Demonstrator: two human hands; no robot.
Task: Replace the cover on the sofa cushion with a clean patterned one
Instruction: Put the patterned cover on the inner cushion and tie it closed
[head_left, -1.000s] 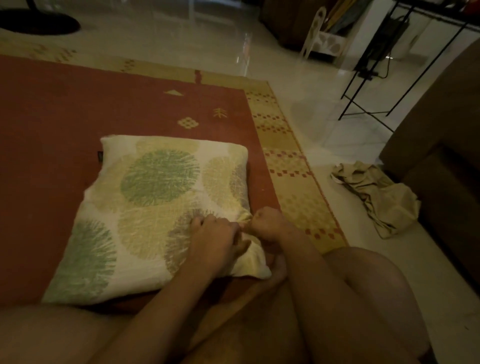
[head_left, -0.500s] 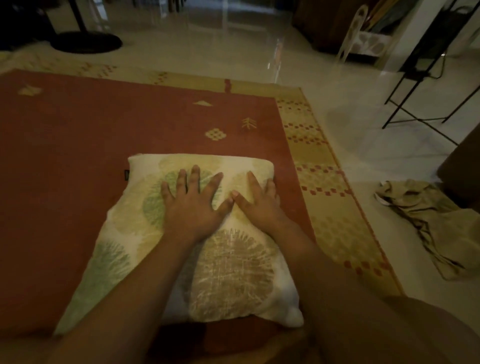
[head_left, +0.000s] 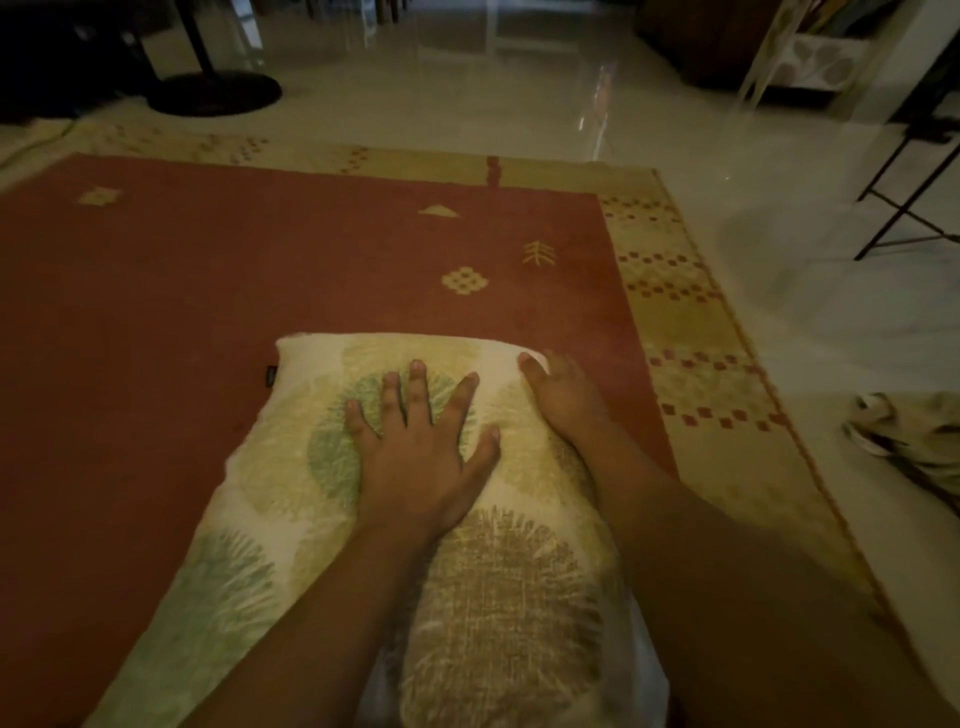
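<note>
Your left hand (head_left: 415, 457): fingers spread flat, pressing the patterned cushion (head_left: 280, 483) near the rug's (head_left: 208, 286) right edge. Right hand (head_left: 566, 400): on cushion's far right corner, blurred; grip not discernible.

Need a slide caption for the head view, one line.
Left hand presses flat on patterned cushion, right hand at its far corner, on red rug.

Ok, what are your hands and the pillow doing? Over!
Left hand flat on patterned cushion. Right hand at its far right corner, grip unclear. Crumpled cloth lies aside.
</note>
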